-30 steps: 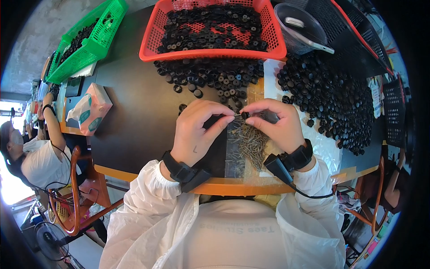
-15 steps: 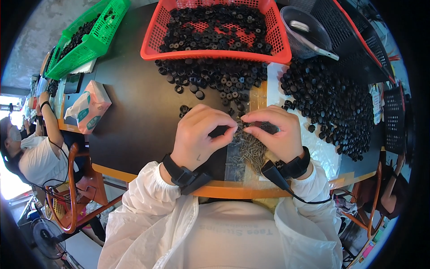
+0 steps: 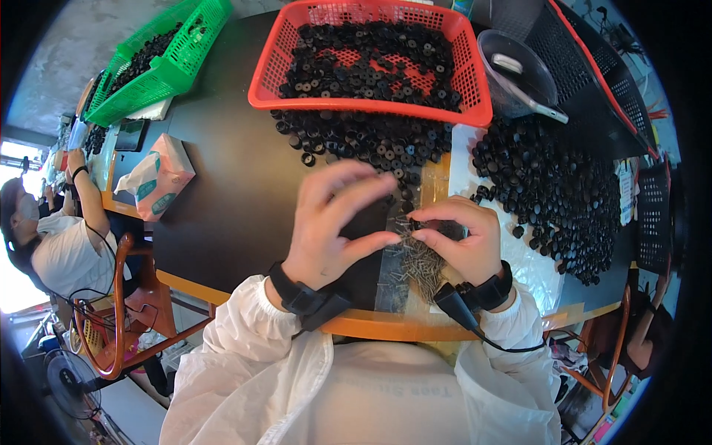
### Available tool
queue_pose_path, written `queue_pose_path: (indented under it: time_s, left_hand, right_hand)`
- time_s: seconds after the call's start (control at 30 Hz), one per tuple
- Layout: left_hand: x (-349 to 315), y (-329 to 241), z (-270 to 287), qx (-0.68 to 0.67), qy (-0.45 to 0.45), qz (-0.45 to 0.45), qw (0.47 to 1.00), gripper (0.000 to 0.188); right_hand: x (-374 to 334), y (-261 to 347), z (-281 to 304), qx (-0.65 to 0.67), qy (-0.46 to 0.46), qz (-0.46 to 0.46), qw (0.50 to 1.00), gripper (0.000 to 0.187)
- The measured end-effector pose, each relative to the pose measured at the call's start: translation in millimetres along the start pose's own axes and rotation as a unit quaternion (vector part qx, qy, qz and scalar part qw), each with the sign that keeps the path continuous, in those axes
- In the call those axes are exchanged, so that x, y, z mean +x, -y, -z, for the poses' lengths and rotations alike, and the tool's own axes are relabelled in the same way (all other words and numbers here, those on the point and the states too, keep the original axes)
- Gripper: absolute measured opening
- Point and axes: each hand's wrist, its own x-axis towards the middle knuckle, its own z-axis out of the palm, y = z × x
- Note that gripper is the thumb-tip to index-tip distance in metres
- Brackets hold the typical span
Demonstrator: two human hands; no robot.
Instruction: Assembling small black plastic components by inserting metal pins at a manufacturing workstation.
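Observation:
My left hand (image 3: pixel 326 226) is open over the table, its fingers spread, slightly blurred and apart from the thumb. My right hand (image 3: pixel 467 231) pinches a small black part (image 3: pixel 414 223) between thumb and forefinger; its exact shape is mostly hidden. Below the right hand lies a heap of small metal screws (image 3: pixel 421 271) on clear plastic, near the table's front edge. Beyond both hands spread loose black round pieces (image 3: pixel 386 152), some with a centre hole. To the right is a larger pile of black round caps (image 3: pixel 552 193) on white sheeting.
A red basket (image 3: pixel 371 109) of black discs stands at the back, beside a clear tub (image 3: pixel 512 95) with a phone across it. Black crates (image 3: pixel 593 81) stand at right. At left are a tissue box (image 3: pixel 169 178), a green basket (image 3: pixel 141 101) and a seated co-worker (image 3: pixel 74 245).
My left hand has opened out of its pinch, its fingers lifting away from my right hand. The right hand keeps its pinch. The whole view has shifted slightly.

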Motion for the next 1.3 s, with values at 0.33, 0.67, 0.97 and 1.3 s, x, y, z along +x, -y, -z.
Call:
queue_pose_path:
  time_s: [0.33,0.67,0.97,1.3]
  left_hand:
    - [-5.2,72.6,40.3,0.249,0.085,0.166,0.950,0.145]
    - [5.9,95.2,24.6,0.132,0.086,0.113,0.981,0.139]
    - [-1.9,49.3,-6.8,0.170,0.118,0.095,0.974,0.120]
    - [0.4,43.3,13.9,0.034,0.067,0.120,0.990,0.113]
  right_hand:
    - [2.6,-4.0,1.5,0.028,-0.015,-0.006,0.999,0.024]
    - [2.8,-12.9,2.7,0.037,-0.022,-0.027,0.999,0.024]
    - [4.0,-7.0,3.8,0.011,-0.015,-0.041,0.999,0.024]
    - [4.5,-6.6,5.8,0.000,-0.026,-0.032,0.999,0.022]
